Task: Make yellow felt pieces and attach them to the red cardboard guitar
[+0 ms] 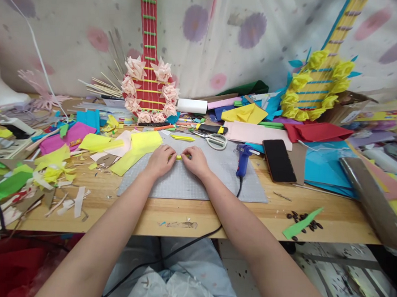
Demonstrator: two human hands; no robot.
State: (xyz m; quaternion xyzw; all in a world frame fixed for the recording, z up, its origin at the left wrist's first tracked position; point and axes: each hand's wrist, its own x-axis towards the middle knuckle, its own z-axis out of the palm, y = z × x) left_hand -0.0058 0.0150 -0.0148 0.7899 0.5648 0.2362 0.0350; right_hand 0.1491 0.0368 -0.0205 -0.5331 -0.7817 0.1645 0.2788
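Both my hands meet over a grey cutting mat [182,185]. Between the fingertips of my left hand [161,159] and my right hand [195,160] runs a small yellow paper strip [179,157], pinched at each end. Most of the strip is hidden under the fingers. Just beyond it lies another folded yellow piece [183,138]. Yellow crepe paper sheets [141,147] spread to the left of my left hand. White-handled scissors [216,141] and a blue hot glue gun [242,161] with a black cord are right of my right hand.
A red paper guitar [149,89] with pink flowers and a yellow one [311,88] with yellow roses lean at the back. A black phone [279,160] lies right of the mat. Paper scraps [78,201] litter the left, and dark seeds [311,223] sit near the front right edge.
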